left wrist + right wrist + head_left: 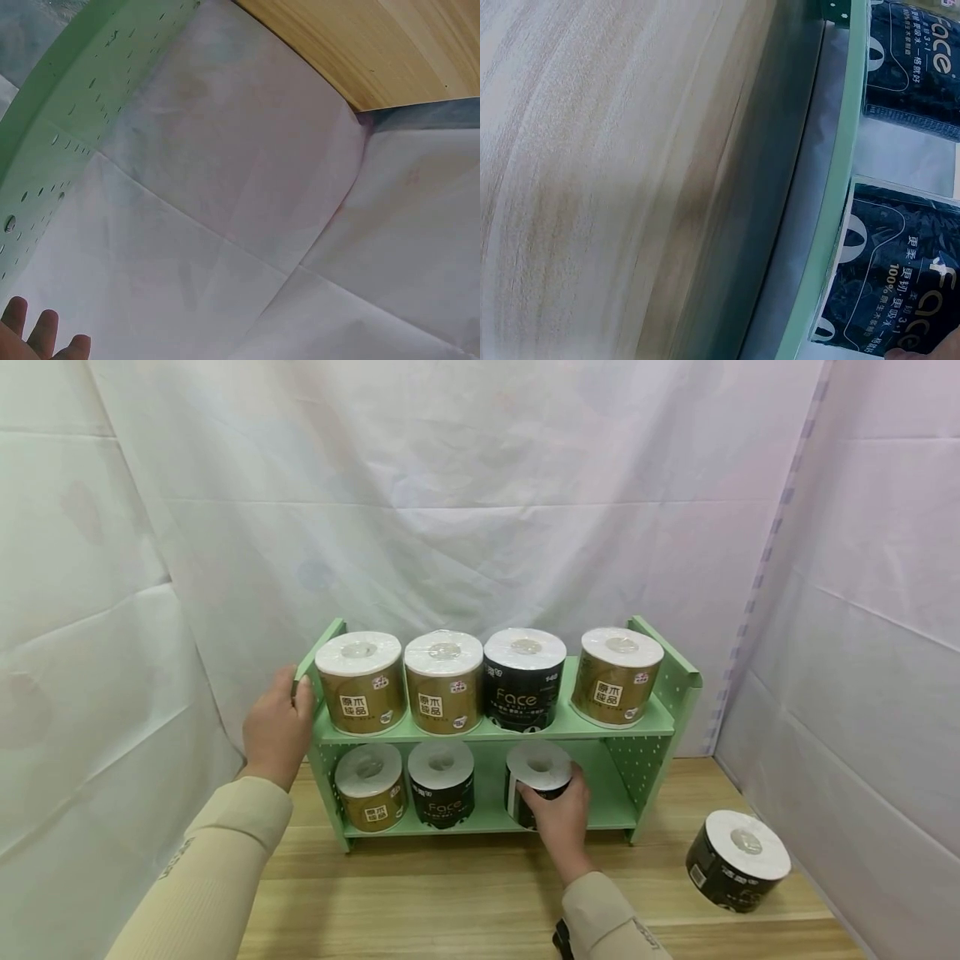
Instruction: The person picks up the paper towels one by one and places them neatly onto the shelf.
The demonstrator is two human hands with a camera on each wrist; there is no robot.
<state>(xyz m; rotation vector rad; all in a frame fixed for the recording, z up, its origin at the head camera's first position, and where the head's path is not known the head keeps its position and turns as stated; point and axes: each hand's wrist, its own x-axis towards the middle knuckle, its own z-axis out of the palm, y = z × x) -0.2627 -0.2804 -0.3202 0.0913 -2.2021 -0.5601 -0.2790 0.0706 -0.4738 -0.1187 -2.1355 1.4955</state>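
Observation:
A green two-tier shelf (495, 828) holds wrapped toilet paper rolls. My left hand (279, 727) grips the edge of its left side panel (82, 97), with three fingertips in the left wrist view's lower corner. My right hand (561, 814) holds a black roll (538, 766) on the lower tier, thumb on its front and fingers round its right side. The right wrist view shows this roll's printed label close up. To its left on that tier stand another black roll (442, 797) and a gold roll (369, 802), both upright.
On the upper tier stand three gold rolls, one at the right end (617, 681), and a black roll (522, 693). One more black roll (731, 872) sits on the wooden table (420, 902), right of the shelf. White cloth (480, 543) hangs behind and at both sides.

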